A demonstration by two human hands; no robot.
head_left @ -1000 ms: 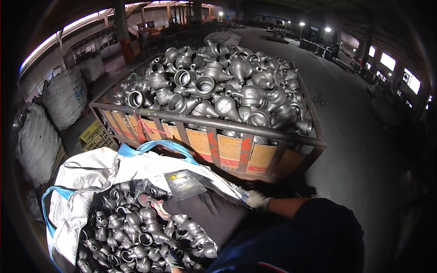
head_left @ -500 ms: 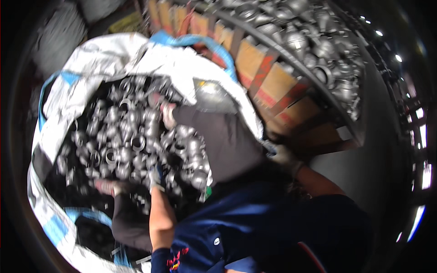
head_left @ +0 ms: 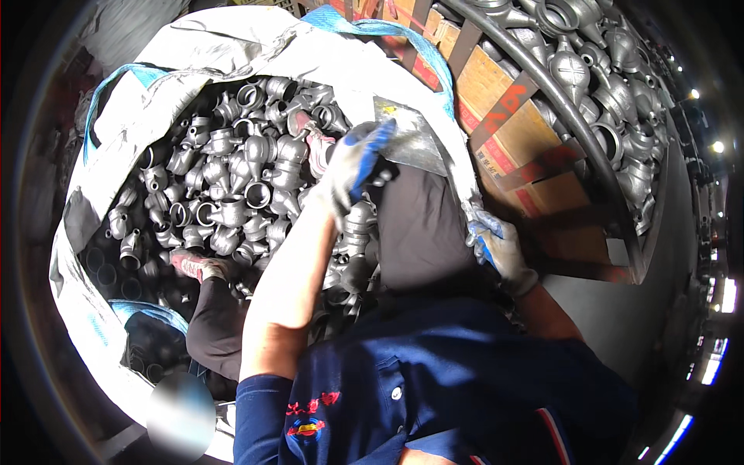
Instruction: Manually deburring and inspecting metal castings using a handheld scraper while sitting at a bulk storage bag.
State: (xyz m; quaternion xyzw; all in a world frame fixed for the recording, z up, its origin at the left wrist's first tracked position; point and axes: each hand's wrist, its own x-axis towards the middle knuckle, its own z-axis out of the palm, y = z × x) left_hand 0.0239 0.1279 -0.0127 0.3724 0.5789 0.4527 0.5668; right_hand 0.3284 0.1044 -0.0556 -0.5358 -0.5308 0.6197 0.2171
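Gripping the sack, the right hand braced; the left hand (hold unclear) hovered over plentiful fittings still inside.

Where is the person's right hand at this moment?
In the head view, the right hand is right of centre, at the right-hand rim of the white bag, below the crate's cardboard-lined side.
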